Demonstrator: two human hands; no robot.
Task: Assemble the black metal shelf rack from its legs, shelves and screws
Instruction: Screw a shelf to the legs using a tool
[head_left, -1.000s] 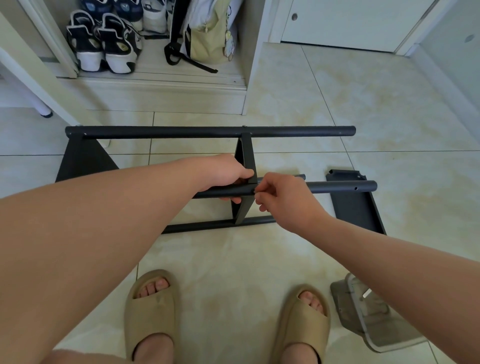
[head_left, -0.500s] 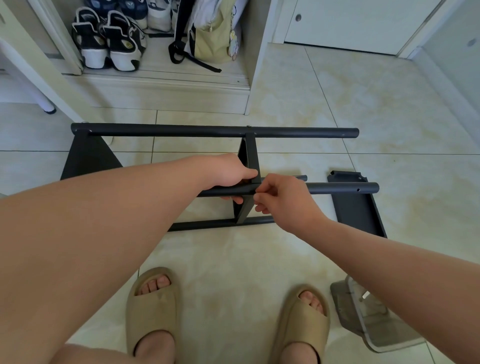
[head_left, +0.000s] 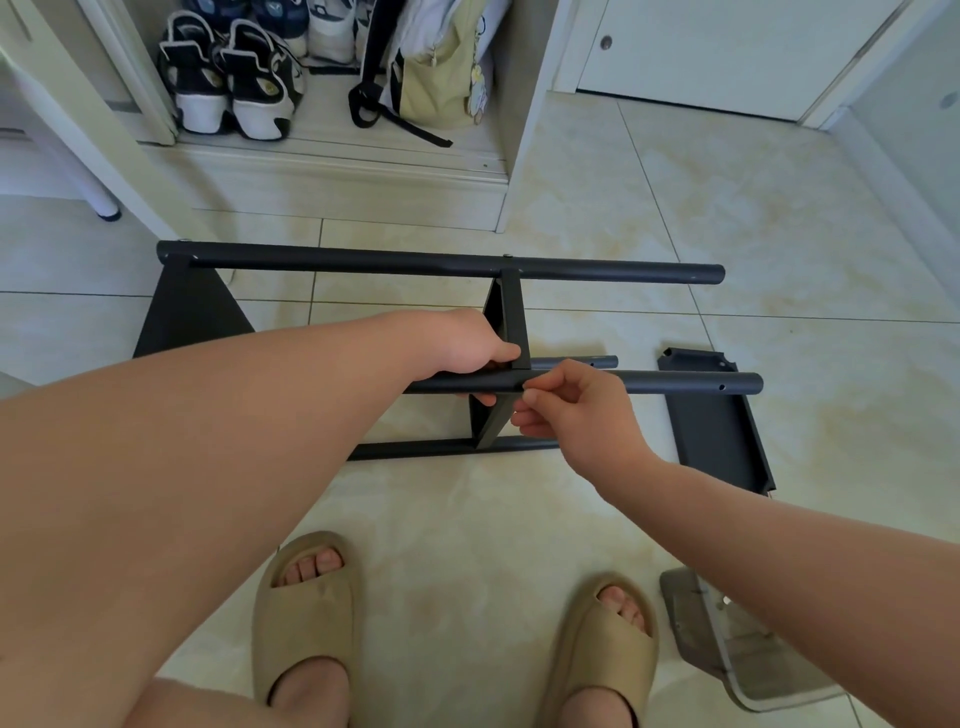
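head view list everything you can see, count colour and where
legs: four, black, two raised, two on the floor
shelves: three, black, two joined to the legs, one loose on the floor at right
sneakers: one clear pair, black and white, in the cabinet; more behind
bag: one, pale yellow-green, in the cabinet beside the sneakers
tray: one, grey, floor at lower right
sandals: two, beige, on the feet
left hand: one, grips the near upper leg
right hand: one, fingers pinch that leg where the middle shelf meets it
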